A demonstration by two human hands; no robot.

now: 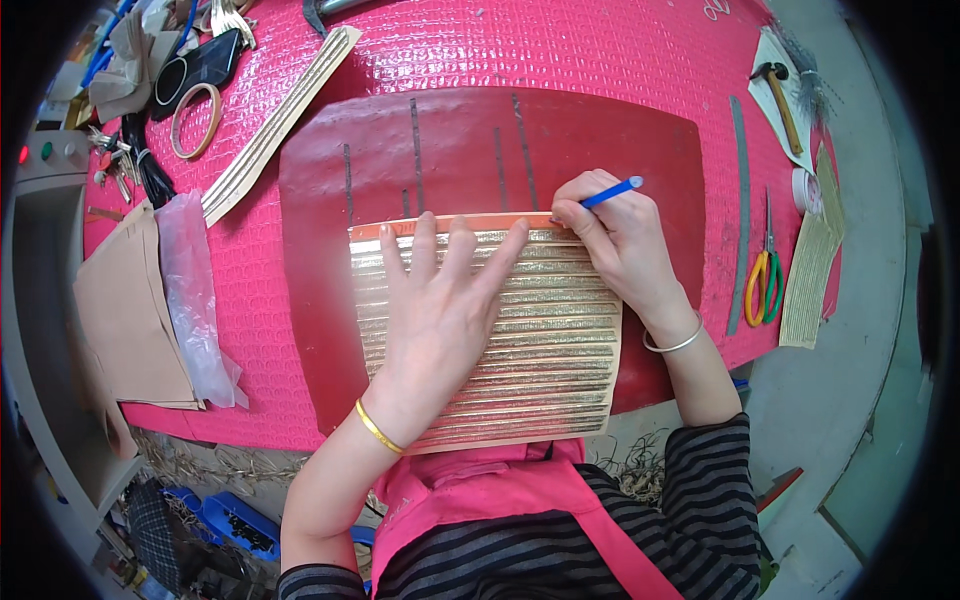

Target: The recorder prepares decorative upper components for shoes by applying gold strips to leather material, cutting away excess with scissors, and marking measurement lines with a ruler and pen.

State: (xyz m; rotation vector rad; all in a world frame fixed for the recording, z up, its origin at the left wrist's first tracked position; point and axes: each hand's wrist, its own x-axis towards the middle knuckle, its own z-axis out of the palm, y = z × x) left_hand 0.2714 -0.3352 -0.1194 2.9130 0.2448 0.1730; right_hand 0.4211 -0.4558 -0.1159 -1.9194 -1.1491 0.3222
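A pale sheet with rows of shiny gold strips (pixel 550 345) lies on a dark red mat (pixel 610 130). Along its far edge runs a flat orange strip (pixel 490 223). My left hand (pixel 440 300) rests flat with fingers spread, palm over the gold rows and fingertips pressing the orange strip. Pinched in my right hand (pixel 625 240) is a blue pen (pixel 615 191), leaning to the right at the strip's right end. The pen's tip is hidden behind my fingers.
On the pink table cover (pixel 440 50) are a long gold-striped piece (pixel 285 125), a tape roll (pixel 176 135), a phone (pixel 210 63) and brown sheets (pixel 130 310) at left. Scissors (pixel 765 285), a grey strip (pixel 738 215) and a hammer (pixel 784 108) lie at right.
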